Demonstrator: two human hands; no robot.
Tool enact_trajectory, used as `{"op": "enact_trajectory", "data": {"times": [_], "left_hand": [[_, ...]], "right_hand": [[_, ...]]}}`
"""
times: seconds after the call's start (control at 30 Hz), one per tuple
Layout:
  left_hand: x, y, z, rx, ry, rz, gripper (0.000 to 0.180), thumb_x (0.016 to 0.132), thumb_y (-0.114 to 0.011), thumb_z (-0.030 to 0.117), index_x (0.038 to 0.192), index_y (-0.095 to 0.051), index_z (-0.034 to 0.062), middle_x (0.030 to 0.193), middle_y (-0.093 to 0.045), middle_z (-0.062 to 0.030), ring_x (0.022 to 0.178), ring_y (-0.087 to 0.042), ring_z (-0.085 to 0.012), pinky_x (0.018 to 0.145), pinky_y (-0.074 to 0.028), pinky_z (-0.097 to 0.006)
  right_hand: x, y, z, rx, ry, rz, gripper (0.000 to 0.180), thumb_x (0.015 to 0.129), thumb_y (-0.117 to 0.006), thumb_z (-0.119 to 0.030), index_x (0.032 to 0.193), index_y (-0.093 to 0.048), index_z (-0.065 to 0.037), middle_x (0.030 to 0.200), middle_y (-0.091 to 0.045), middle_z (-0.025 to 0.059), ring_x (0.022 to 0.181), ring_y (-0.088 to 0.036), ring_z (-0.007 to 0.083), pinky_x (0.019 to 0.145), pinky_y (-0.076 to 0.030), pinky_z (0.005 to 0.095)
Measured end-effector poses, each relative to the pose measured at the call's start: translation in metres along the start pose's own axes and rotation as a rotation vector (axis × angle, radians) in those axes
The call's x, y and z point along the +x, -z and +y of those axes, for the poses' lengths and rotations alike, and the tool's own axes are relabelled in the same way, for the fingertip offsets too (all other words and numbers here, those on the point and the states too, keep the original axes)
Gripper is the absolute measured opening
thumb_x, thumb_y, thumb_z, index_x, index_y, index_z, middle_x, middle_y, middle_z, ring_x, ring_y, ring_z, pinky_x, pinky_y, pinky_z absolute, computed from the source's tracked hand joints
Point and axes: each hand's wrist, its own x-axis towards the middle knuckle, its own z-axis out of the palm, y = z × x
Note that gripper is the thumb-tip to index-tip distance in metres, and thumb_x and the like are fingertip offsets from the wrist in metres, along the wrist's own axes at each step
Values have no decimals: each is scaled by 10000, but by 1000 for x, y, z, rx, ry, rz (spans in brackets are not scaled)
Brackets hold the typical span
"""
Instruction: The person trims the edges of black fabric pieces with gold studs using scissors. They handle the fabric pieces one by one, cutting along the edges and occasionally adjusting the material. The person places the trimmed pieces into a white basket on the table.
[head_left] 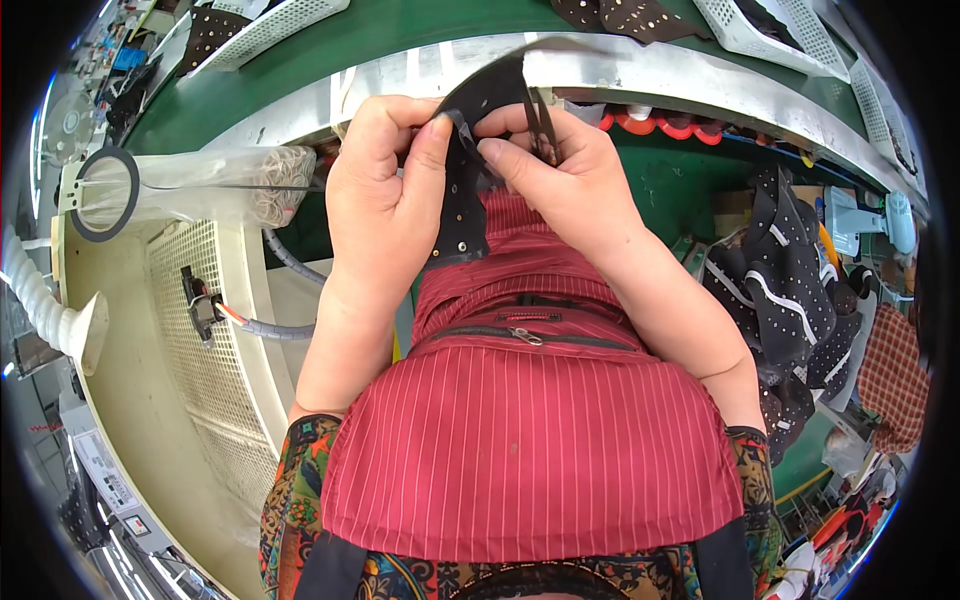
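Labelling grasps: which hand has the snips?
The right hand: dark snips stick up from it. The left hand pinches the black piece and has no tool.

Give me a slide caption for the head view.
Left hand and right hand grip a spotted black piece; the right also holds dark snips.

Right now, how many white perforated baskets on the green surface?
3 visible: top-left basket, upper-right basket and far-right basket just below it. The frame edge cuts some off, so others may be hidden.

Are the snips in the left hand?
No, the dark snips sit in the right hand, while the left hand pinches the black strip.
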Motion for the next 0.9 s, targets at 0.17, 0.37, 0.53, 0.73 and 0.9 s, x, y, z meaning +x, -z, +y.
{"op": "enact_trajectory", "data": {"times": [0.17,0.37,0.53,0.73,0.9], "left_hand": [[2,-2,-1,38,-23,-23,53,890,-576,54,932,-574,23,781,-584,-35,669,-541,-105,621,-441,-230],[13,7,-17,6,103,70,43,899,-574,64,923,-566,29,722,-546,23,642,-461,-34,573,-390,-185],[16,18,-23,-149,231,94,29,911,-561,65,906,-549,39,720,-523,53,619,-407,-2,542,-330,-152],[16,-1,-26,-216,271,-6,29,902,-566,56,887,-552,37,714,-511,57,645,-408,1,564,-344,-166],[16,-8,-22,-231,229,-26,28,898,-571,52,885,-550,38,705,-503,60,626,-399,3,542,-330,-159]], "right_hand": [[3,-1,-5,-43,-4,-6,133,819,-630,-93,917,-628,-2,708,-559,-41,616,-439,23,560,-385,192],[-3,16,-1,-94,32,47,56,807,-598,-56,849,-603,-19,684,-530,-56,610,-444,10,546,-380,182],[-9,53,15,-121,4,241,46,822,-615,-46,866,-616,-33,663,-526,-73,593,-449,4,536,-366,173],[9,22,11,-356,430,110,158,762,-683,-50,908,-626,-27,764,-518,26,564,-426,98,524,-363,231],[23,6,7,-394,402,58,161,761,-697,-96,877,-618,-16,751,-522,28,593,-461,102,543,-388,234]]}}
